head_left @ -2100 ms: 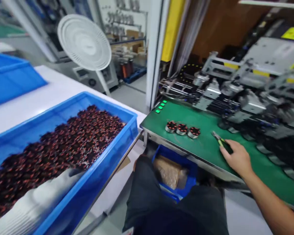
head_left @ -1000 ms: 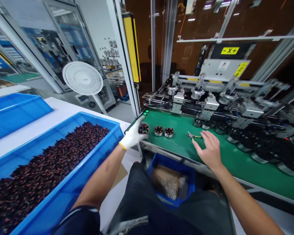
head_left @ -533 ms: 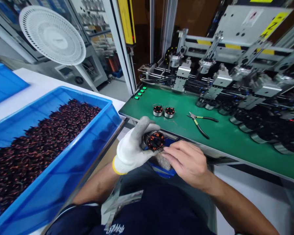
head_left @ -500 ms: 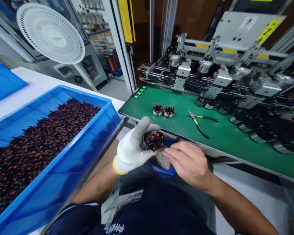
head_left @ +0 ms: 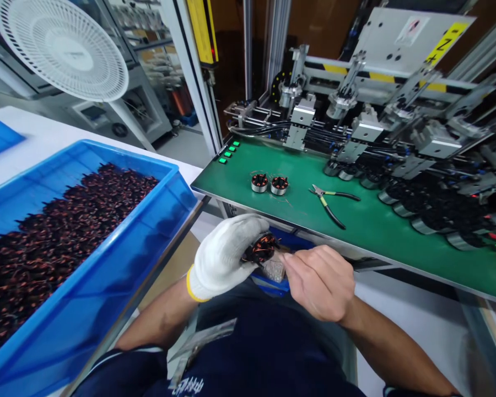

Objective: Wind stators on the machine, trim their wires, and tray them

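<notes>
The gloved left hand grips a copper-wound stator above the lap — the bare right hand, fingers pinched narrow, touches its edge, near the green worktable.

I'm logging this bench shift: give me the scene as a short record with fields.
left hand: gloved, holds a coil over the lap
right hand: bare, fingertips at the coil's edge
bench: green mat with two coils side by side and pliers lying flat, untouched
bin: blue, at the left, full of coils
machine: row of fixtures behind the mat
fan: white, top left
</notes>
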A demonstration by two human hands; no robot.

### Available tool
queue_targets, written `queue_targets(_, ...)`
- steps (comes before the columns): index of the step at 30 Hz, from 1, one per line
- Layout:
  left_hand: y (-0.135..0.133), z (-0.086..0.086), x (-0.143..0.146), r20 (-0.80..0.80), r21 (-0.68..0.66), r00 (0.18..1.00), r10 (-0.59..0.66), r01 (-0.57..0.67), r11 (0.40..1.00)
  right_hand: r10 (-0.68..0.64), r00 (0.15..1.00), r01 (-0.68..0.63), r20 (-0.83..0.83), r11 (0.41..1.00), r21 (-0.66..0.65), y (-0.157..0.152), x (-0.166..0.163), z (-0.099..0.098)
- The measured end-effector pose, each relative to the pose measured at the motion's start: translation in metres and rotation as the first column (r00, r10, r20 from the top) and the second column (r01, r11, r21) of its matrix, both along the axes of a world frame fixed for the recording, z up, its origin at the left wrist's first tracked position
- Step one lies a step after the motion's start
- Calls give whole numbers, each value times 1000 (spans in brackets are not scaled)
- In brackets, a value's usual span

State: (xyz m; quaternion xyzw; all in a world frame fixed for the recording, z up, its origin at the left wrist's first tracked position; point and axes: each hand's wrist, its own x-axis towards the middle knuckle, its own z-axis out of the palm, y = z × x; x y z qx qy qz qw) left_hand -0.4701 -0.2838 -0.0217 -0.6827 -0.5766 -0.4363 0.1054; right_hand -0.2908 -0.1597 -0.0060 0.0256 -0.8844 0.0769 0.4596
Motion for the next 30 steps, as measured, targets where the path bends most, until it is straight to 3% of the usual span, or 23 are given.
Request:
queue_targets(7, 3, 0, 3, -47, 12, 999, 5, -5, 1000, -13, 994, 16, 110, 999, -30, -7, -14, 5)
queue_targets(11, 1, -12, 0, -3, -4, 998, 58, -58, 998, -52, 998, 52, 23, 998, 25, 2, -2, 6)
queue_targets(16, 3, -23, -11, 373, 24, 907, 196, -220, 975, -288, 951, 285, -114, 958, -39, 15, 25, 3)
queue_targets(19, 9, -19, -13, 535, 90, 824, 186, -275, 957, -273, 962, 268, -5, 949, -168, 36, 25, -9)
queue_targets(22, 14, -13, -13, 601, 128, 785, 147, -277, 952, -250, 946, 304, 205, 903, -304, 85, 17, -33)
queue_targets(24, 15, -11, -12, 621, 160, 776, 110, -263, 952, -339, 855, 461, 393, 844, -276, 126, 13, -53)
queue_targets(26, 15, -10, -12, 614, 184, 783, 98, -263, 947, -382, 670, 603, 637, 780, -167, 159, 11, -71)
queue_targets(28, 12, -10, -12, 582, 196, 804, 117, -278, 940, -358, 457, 666, 814, 745, -46, 179, 12, -85)
queue_targets(30, 9, -10, -13, 550, 193, 823, 144, -293, 937, -339, 341, 657, 877, 753, 36, 184, 15, -91)
